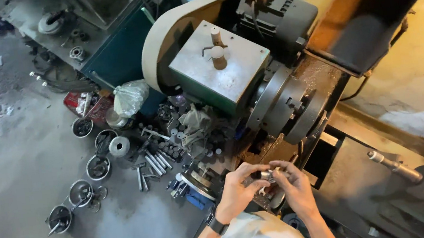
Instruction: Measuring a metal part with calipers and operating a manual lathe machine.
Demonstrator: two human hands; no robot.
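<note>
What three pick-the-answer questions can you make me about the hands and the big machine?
1. Where is the small shiny metal cylinder?
A. Between both hands' fingertips
B. On the floor
C. On the grey motor

2. What colour is the wristband on the left hand?
A. Red
B. Black
C. Yellow

3. What is in the round grey lathe chuck?
A. A long bar
B. A drill
C. Nothing that shows

Answers: 1 A, the left hand and right hand pinch it together. 2 B, the band is dark black. 3 C, no part sticks out of its face.
</note>
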